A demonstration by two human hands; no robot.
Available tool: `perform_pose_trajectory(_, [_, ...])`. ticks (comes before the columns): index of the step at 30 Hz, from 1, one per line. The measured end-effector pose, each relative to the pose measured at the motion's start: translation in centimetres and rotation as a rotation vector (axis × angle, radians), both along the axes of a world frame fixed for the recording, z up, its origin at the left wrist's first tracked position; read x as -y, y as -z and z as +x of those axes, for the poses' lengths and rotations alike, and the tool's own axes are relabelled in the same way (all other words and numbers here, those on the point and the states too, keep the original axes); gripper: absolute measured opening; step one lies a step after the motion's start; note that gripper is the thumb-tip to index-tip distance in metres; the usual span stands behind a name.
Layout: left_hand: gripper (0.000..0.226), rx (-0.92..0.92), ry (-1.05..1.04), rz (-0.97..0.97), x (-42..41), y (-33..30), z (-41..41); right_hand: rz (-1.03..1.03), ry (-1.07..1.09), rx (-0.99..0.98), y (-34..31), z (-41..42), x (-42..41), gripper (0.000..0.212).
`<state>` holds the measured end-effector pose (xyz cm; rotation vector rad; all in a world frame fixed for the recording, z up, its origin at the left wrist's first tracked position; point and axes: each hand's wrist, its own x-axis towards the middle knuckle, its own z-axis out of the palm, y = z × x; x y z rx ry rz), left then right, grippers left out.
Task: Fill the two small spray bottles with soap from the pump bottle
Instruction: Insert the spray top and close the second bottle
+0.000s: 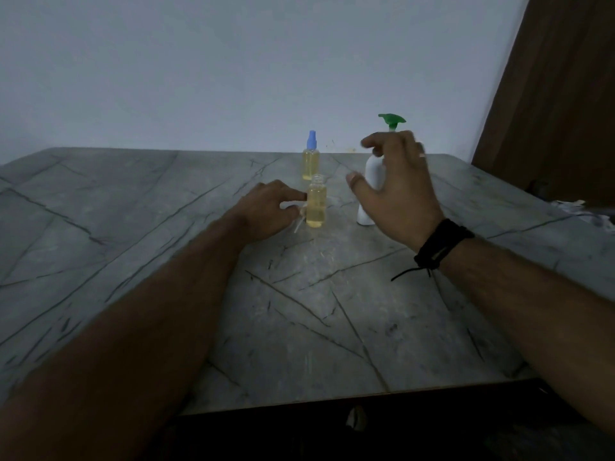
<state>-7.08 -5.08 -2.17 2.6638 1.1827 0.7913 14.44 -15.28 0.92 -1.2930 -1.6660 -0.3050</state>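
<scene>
Two small clear spray bottles with yellow soap stand on the grey marble table point(299, 311). The far bottle point(310, 161) wears a blue spray cap. The near bottle point(316, 206) has no cap on its neck. My left hand point(266, 211) lies just left of the near bottle, its index fingertip touching the side. Its curled fingers hold a small white spray cap point(301, 211) whose thin dip tube pokes out below. The white pump bottle point(373, 174) with a green pump head stands to the right. My right hand point(396, 188) hovers in front of it, fingers spread, gripping nothing.
A brown curtain point(549, 94) hangs at the right. Crumpled white material point(585, 212) lies at the table's right edge. A pale wall rises behind the table. The table's front edge point(332, 399) runs close to me. A black band circles my right wrist.
</scene>
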Motion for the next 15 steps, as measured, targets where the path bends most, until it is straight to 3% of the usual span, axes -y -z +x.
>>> perform_pose_trajectory(7, [0.03, -0.09, -0.18, -0.008, -0.5, -0.2, -0.5, -0.329, -0.07, 0.026, 1.3, -3.2, -0.8, 0.071])
perform_pose_trajectory(10, [0.046, -0.082, -0.252, 0.003, -0.4, -0.1, -0.5, -0.422, -0.055, 0.014, 1.8, -3.8, -1.8, 0.079])
perform_pose_trajectory(15, [0.035, -0.101, -0.19, 0.005, -0.5, 0.1, 0.1, -0.514, -0.063, 0.038, 2.6, -4.5, -3.5, 0.064])
